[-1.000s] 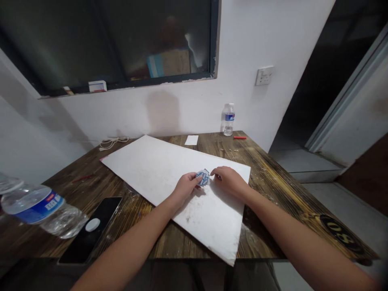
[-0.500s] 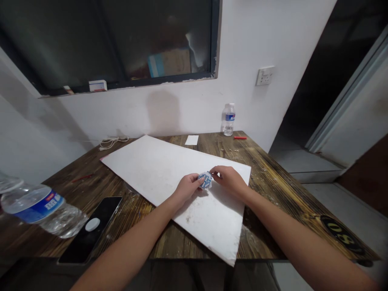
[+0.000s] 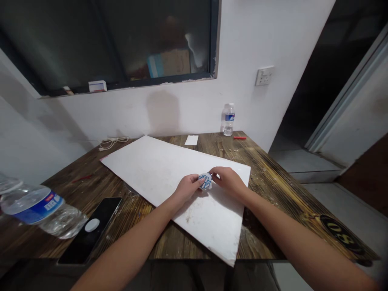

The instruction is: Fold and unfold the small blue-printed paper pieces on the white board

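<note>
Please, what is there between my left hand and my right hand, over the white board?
The head view shows a crumpled blue-and-white paper there, and both the left hand and the right hand touch it.

- a white board (image 3: 142, 169) lying at a slant across the wooden table (image 3: 266, 190), one corner jutting past the near edge
- a plastic water bottle (image 3: 39, 206) with a blue label, on its side at near left
- a black smartphone (image 3: 91, 230) with a white round spot, just beside that bottle
- an upright water bottle (image 3: 228, 120) at the far right of the table, by the wall
- a red stick (image 3: 239, 138) just right of it
- a white paper slip (image 3: 191, 140) at the far edge
- a thin red stick (image 3: 81, 178) on the left
- a coiled white cable (image 3: 112, 142) at far left
- a wall socket (image 3: 264, 76) above
- a dark window (image 3: 121, 40), with a small white box (image 3: 97, 86) on its sill
</note>
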### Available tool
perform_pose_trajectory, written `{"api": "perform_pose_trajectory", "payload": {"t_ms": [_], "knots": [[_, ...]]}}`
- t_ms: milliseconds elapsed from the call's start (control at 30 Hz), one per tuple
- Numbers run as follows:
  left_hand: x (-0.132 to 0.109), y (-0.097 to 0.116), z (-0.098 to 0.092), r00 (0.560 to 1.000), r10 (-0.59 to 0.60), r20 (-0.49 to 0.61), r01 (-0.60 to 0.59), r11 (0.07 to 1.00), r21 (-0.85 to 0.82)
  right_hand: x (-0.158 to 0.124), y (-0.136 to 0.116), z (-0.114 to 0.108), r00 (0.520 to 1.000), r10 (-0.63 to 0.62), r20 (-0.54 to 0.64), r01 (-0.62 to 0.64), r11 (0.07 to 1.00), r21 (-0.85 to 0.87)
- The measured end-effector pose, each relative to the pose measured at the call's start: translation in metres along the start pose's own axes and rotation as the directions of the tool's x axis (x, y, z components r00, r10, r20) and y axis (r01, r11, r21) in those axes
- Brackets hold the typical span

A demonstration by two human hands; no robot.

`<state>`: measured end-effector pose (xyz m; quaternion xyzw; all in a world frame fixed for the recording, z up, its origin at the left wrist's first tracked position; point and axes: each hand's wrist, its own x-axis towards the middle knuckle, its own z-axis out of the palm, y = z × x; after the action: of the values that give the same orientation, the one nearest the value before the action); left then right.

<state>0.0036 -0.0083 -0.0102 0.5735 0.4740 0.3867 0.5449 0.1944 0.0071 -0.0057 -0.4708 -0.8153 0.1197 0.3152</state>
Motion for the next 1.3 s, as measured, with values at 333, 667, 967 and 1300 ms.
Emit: {"api": "perform_pose_trajectory", "payload": {"t_ms": [333, 667, 967, 1300], "knots": [[-0.0011, 0.0033, -0.0003, 0.999, 0.016, -0.028, -0.015, 0.999, 0.044, -0.0005, 0.0004, 0.0034, 1.0, -0.009, 0.015, 0.01, 0.998, -0.06], [-0.0007, 0.0033, -0.0005, 1.0, 0.009, -0.027, -0.008, 1.0, 0.026, 0.0001, -0.0011, 0.0007, 1.0, -0.004, 0.016, 0.005, 0.999, -0.044], [-0.0002, 0.002, 0.0006, 1.0, 0.0, -0.015, 0.001, 0.999, 0.037, -0.0011, -0.0034, 0.001, 0.999, -0.019, 0.041, 0.022, 0.997, -0.068], [-0.0006, 0.003, 0.0007, 1.0, 0.013, -0.015, -0.012, 0.998, 0.056, -0.0013, -0.0044, 0.0015, 0.998, -0.025, 0.049, 0.029, 0.995, -0.093]]}}
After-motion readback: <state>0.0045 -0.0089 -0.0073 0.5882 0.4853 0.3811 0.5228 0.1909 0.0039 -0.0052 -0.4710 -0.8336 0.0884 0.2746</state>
